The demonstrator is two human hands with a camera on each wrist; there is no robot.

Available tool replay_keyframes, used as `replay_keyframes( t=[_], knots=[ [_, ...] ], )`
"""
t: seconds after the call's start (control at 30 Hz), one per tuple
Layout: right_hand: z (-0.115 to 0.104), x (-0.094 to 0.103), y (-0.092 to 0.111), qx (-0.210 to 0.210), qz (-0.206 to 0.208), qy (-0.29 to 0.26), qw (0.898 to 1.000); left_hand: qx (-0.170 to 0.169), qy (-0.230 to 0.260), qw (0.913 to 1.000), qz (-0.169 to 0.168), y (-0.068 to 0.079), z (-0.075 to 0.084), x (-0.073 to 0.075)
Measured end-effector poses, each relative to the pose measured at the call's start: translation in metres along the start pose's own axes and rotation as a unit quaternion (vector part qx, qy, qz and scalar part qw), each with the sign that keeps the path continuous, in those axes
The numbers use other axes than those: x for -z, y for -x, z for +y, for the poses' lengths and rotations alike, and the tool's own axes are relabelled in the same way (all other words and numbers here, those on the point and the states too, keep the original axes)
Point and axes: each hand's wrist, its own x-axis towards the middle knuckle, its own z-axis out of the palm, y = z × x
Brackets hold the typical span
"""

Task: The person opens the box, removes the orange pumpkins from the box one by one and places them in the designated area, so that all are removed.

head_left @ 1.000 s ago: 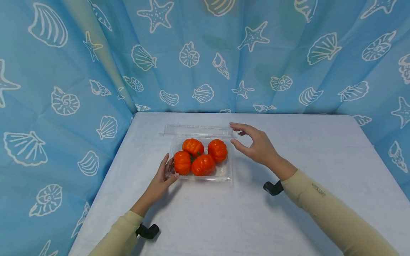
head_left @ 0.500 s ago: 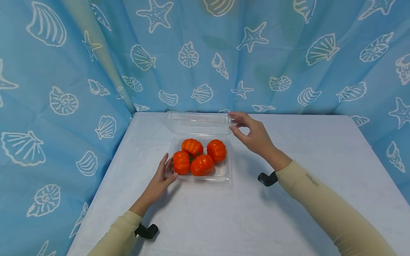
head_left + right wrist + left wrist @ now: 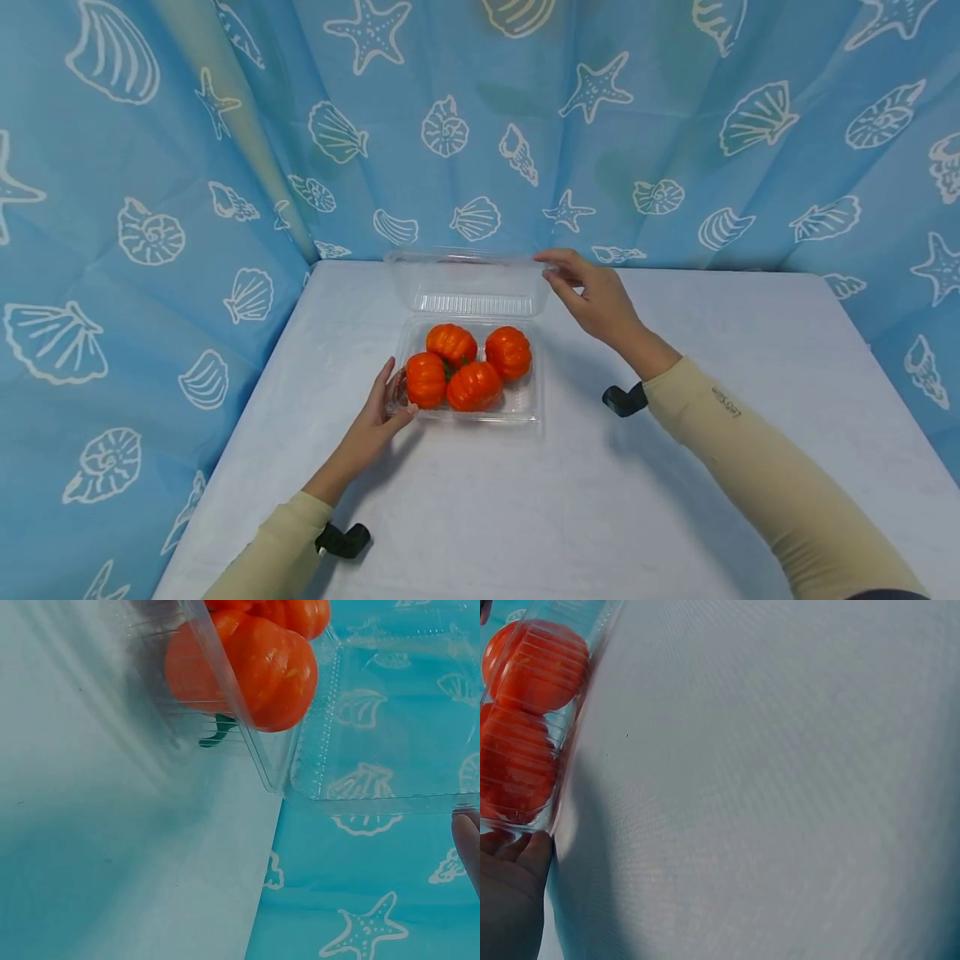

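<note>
Four orange-red vegetables (image 3: 475,386), small pumpkins or peppers by their ribs, are sitting close together in a clear plastic box (image 3: 520,407) on the white table (image 3: 540,517). They are crowding toward its left and middle, and the near right corner of the base is showing bare. A green stem (image 3: 217,731) is showing through the plastic from the right wrist's side.

The left hand (image 3: 372,422) is gripping the near left corner, its thumb at the front edge and its fingers partly spread along the left side. I'm taking that hand to be steadying the base, since plastic this thin could be sliding or tipping easily.

Behind the box, joined along its far edge, the lid (image 3: 472,287) is standing raised before the blue curtain (image 3: 660,142). The right hand (image 3: 602,302) is holding its right corner between thumb and bent fingers, seemingly because the free edge is offering the best leverage. How firmly it is pinching, I'm not able to tell.
</note>
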Motion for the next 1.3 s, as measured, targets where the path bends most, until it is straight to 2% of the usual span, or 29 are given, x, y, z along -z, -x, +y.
replay_keyframes(
  t=[0.27,0.53,0.8,1.3],
  knots=[
    [0.007,0.001,-0.007,-0.013,-0.009,-0.001,1.0,-0.005,0.006,1.0,-0.005,-0.001,0.0,0.001],
    [0.01,-0.001,-0.014,-0.039,-0.032,0.026,0.998,-0.007,0.004,1.0,-0.005,0.0,0.001,0.001],
    [0.017,-0.008,-0.023,-0.041,-0.009,0.039,0.998,-0.003,-0.022,0.9997,0.006,0.001,-0.001,0.0],
    [0.036,-0.023,-0.027,-0.055,-0.006,0.044,0.998,0.0,-0.019,0.9998,0.004,0.003,0.0,-0.001]
  ],
)
